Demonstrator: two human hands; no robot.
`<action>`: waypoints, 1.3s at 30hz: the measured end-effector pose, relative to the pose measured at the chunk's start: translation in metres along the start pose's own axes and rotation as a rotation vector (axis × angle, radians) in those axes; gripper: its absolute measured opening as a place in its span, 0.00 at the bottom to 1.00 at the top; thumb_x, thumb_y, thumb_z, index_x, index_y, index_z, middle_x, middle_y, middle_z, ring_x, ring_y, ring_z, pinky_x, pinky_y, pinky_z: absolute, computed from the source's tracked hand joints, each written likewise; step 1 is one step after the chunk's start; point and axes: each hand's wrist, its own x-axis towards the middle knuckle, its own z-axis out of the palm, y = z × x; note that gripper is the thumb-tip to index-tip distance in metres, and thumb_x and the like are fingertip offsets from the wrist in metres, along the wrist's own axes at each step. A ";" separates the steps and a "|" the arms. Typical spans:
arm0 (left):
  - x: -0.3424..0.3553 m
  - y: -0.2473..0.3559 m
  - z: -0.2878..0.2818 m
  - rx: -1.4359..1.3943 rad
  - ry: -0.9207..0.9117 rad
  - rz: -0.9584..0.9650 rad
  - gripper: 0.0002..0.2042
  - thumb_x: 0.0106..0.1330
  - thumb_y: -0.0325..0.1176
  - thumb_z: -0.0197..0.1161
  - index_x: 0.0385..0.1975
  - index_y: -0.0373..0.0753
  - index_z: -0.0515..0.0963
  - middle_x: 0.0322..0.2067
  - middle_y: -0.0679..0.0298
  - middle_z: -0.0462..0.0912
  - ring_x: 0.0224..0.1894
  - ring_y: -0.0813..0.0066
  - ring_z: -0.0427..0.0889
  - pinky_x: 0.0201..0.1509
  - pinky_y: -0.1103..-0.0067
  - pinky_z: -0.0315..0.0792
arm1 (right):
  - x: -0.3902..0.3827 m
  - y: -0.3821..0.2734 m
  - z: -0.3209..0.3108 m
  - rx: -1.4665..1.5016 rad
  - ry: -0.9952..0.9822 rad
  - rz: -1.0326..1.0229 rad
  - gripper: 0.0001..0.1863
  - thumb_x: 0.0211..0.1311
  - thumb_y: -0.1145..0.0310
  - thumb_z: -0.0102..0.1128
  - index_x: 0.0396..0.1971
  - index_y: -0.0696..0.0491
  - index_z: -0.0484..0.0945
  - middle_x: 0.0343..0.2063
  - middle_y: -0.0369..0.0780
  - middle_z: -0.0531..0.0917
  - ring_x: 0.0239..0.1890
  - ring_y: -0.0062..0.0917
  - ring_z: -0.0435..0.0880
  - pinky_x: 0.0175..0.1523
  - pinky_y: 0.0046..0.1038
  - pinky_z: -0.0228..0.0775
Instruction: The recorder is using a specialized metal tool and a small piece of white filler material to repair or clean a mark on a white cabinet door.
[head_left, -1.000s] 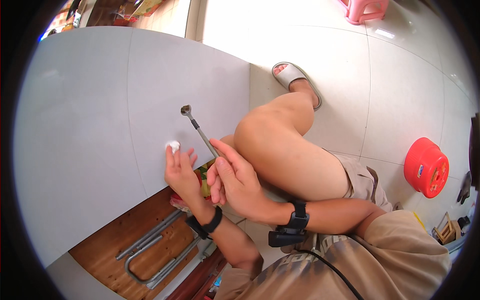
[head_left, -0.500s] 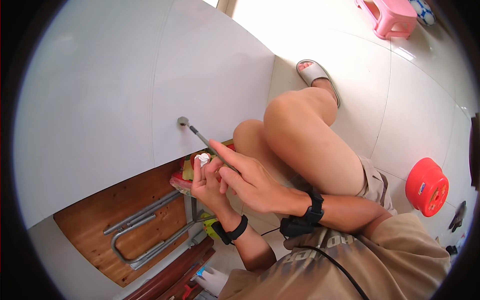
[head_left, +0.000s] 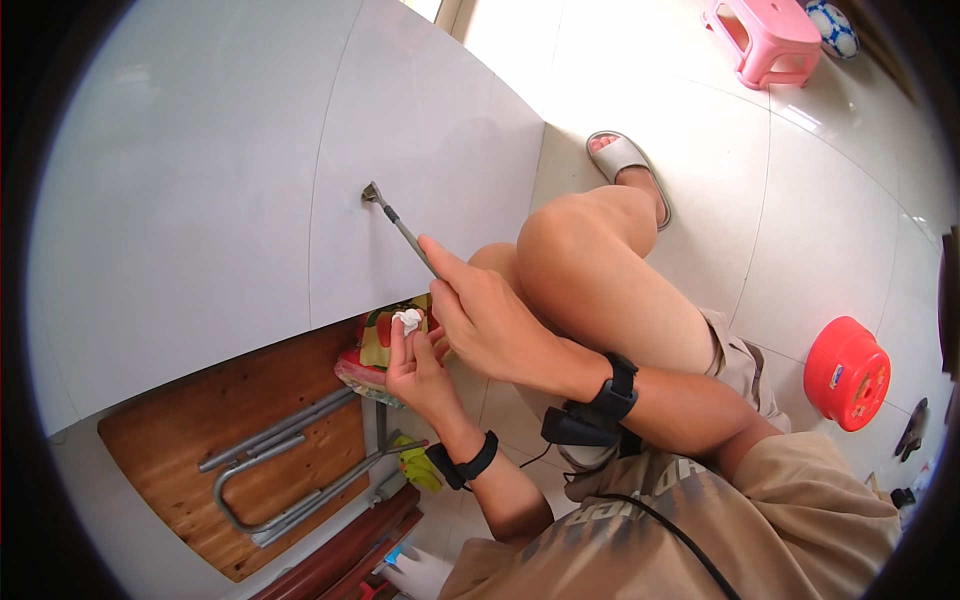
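Observation:
My right hand (head_left: 500,330) is closed round the grey handle of a slim scraper-like tool (head_left: 405,232), its index finger stretched along the handle. The tool's small metal head is at the white panel (head_left: 235,190); whether it touches cannot be told. Just left of and below it, my left hand (head_left: 425,385) pinches a crumpled white tissue (head_left: 408,318) between its fingertips. Some of the left fingers are hidden behind the right hand. Both wrists carry black straps.
Below the panel's lower edge are a wooden board (head_left: 150,440) with folded grey metal legs (head_left: 290,500) and a colourful package (head_left: 365,375). My bent legs are on the right. A red stool (head_left: 835,365), a pink stool (head_left: 775,40) and a ball (head_left: 832,28) stand on the tiled floor.
The tool's head has moved up along the panel and now shows at a different angle. My right hand has shifted slightly left and up. My left hand still pinches the tissue.

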 end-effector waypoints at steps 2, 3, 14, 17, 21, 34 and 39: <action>0.000 -0.005 -0.004 0.018 0.000 -0.029 0.25 0.72 0.23 0.57 0.67 0.20 0.64 0.42 0.56 0.86 0.39 0.75 0.85 0.44 0.82 0.79 | -0.002 -0.001 0.001 -0.044 0.015 0.029 0.27 0.72 0.76 0.45 0.69 0.65 0.59 0.21 0.52 0.77 0.22 0.43 0.77 0.30 0.39 0.69; -0.001 -0.009 -0.004 -0.025 0.021 -0.021 0.25 0.72 0.23 0.57 0.67 0.21 0.64 0.43 0.55 0.86 0.39 0.75 0.86 0.44 0.81 0.79 | -0.009 0.000 0.004 -0.162 -0.059 -0.045 0.27 0.71 0.76 0.46 0.68 0.66 0.59 0.21 0.54 0.77 0.22 0.45 0.77 0.29 0.41 0.69; 0.006 0.000 0.004 0.061 0.045 -0.001 0.25 0.72 0.27 0.59 0.67 0.25 0.67 0.36 0.58 0.88 0.28 0.80 0.84 0.29 0.86 0.74 | -0.001 -0.008 -0.009 -0.038 -0.116 0.011 0.27 0.70 0.77 0.45 0.68 0.64 0.61 0.24 0.55 0.79 0.24 0.42 0.80 0.31 0.38 0.72; 0.013 0.014 0.020 0.026 -0.011 0.042 0.24 0.72 0.26 0.57 0.67 0.24 0.66 0.43 0.56 0.87 0.33 0.76 0.85 0.32 0.83 0.78 | -0.007 -0.003 -0.015 0.124 -0.037 0.102 0.27 0.71 0.77 0.44 0.70 0.63 0.61 0.25 0.46 0.78 0.26 0.27 0.77 0.34 0.30 0.72; 0.033 0.035 0.030 0.099 -0.046 0.143 0.23 0.72 0.25 0.54 0.65 0.21 0.67 0.50 0.53 0.85 0.38 0.70 0.86 0.37 0.79 0.82 | -0.014 -0.005 -0.017 0.168 0.111 0.127 0.27 0.74 0.76 0.43 0.71 0.63 0.61 0.25 0.37 0.76 0.28 0.17 0.71 0.35 0.25 0.70; 0.101 0.074 0.085 0.187 -0.185 0.290 0.22 0.71 0.24 0.55 0.63 0.20 0.69 0.50 0.48 0.84 0.40 0.65 0.88 0.42 0.76 0.85 | -0.021 -0.001 -0.009 0.352 0.196 0.225 0.28 0.75 0.74 0.42 0.72 0.64 0.55 0.24 0.34 0.73 0.27 0.15 0.69 0.34 0.22 0.67; 0.106 0.083 0.101 0.193 -0.264 0.219 0.23 0.72 0.23 0.53 0.65 0.20 0.67 0.55 0.46 0.82 0.42 0.63 0.88 0.46 0.75 0.85 | -0.026 0.000 -0.003 0.437 0.220 0.265 0.28 0.76 0.73 0.41 0.73 0.62 0.54 0.24 0.33 0.72 0.24 0.14 0.68 0.30 0.20 0.65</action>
